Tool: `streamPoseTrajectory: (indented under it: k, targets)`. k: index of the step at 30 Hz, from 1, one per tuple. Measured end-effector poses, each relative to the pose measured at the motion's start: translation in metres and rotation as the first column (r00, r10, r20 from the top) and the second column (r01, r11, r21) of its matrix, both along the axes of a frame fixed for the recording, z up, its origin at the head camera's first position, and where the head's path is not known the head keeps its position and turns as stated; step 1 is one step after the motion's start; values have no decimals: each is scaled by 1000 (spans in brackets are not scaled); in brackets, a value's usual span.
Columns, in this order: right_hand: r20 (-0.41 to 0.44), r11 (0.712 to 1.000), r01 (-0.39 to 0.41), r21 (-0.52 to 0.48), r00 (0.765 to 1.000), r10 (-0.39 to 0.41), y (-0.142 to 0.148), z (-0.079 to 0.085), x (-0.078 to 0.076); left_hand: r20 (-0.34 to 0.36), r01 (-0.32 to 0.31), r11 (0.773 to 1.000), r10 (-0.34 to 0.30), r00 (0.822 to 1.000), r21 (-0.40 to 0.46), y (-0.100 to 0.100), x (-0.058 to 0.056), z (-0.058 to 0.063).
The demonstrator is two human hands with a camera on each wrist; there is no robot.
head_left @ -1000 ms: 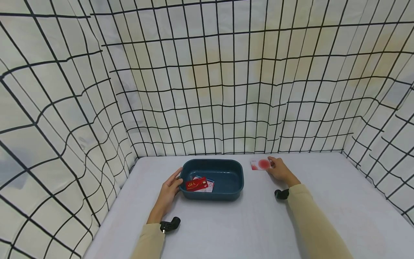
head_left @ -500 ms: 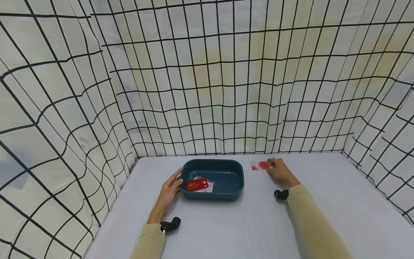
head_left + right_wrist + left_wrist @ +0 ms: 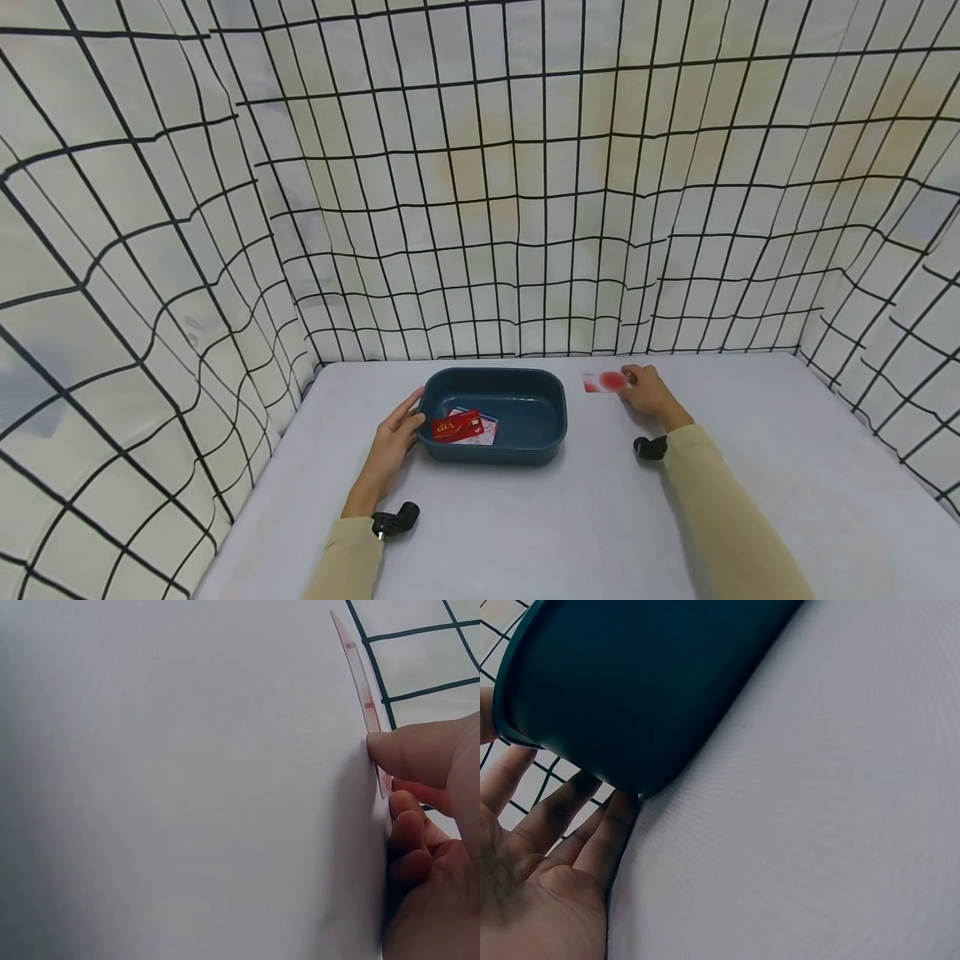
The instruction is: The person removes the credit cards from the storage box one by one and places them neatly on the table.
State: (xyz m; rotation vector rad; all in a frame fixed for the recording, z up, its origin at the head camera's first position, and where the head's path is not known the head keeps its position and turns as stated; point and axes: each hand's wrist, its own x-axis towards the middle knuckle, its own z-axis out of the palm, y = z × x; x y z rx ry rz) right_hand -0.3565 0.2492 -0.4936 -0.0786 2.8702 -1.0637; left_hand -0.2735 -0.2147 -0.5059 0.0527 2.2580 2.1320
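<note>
A dark teal plastic bin (image 3: pixel 525 457) stands on the table. Red and white cards lie inside its left part: a red card marked VIP (image 3: pixel 457 427) on top, over lighter printed cards (image 3: pixel 487 432). My left hand (image 3: pixel 393 433) rests against the bin's left side, fingers spread and fairly straight; in the left wrist view the fingertips (image 3: pixel 619 814) touch its outer wall. To the right of the bin, a white card with a red circle (image 3: pixel 596 382) sits low at the tabletop. My right hand (image 3: pixel 651 396) pinches its right end, thumb (image 3: pixel 412 754) on the card, other fingers curled.
The table (image 3: pixel 510 533) is covered in white. A white backdrop with a black grid (image 3: pixel 525 225) rises behind it and along both sides. Each wrist wears a black camera, on the left (image 3: pixel 397 520) and on the right (image 3: pixel 651 448).
Almost nothing differs. The right hand keeps its pinch on the card in the same place, and the left hand stays against the bin. The view has shifted very slightly.
</note>
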Motion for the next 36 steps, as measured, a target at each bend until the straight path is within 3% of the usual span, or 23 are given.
streamPoseTrajectory:
  k: [36]
  targets:
    - [33, 997, 61, -50, 998, -60, -3, -3, -2, 4, -12, 1000, 12, 1000, 9, 0, 0, -1]
